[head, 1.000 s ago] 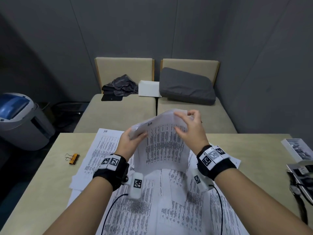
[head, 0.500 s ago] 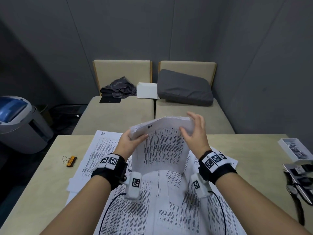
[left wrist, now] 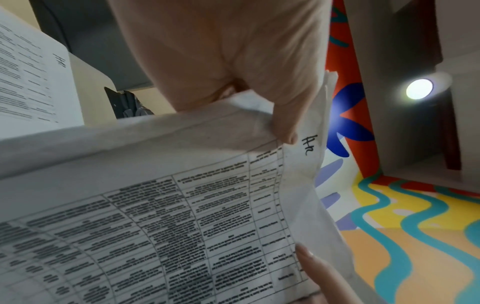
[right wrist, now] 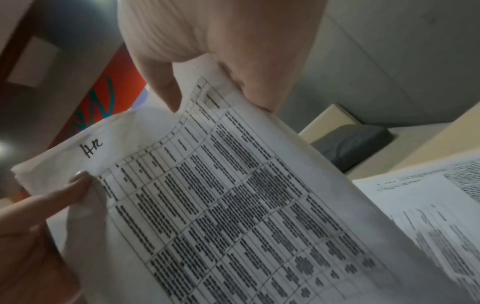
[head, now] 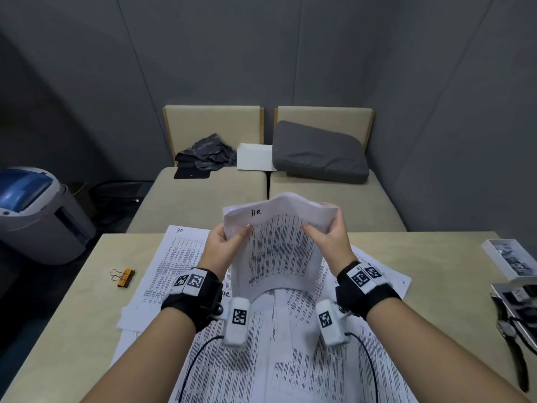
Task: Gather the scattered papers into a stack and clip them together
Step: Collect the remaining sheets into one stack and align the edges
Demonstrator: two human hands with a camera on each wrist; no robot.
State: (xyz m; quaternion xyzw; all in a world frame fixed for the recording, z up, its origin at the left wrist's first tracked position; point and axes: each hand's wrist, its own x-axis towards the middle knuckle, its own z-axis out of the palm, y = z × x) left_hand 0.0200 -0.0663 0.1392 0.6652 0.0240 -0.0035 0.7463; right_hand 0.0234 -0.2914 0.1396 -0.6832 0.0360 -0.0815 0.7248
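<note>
Since a second ago your right hand (head: 329, 238) has slid from the top edge to the right edge of the held sheaf of white printed paper sheets (head: 280, 251), matching your left hand (head: 225, 245); both pinch it, thumbs in front, above the beige table (head: 72, 330). Thin and floppy, it bows between your grips, so hold both side edges. Several loose printed sheets (head: 261, 359) lie below, too overlapped to count. One orange binder clip (head: 125, 277) waits.

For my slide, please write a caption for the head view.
Both hands, left and right, lift a bundle of papers above sheets spread on the table.
</note>
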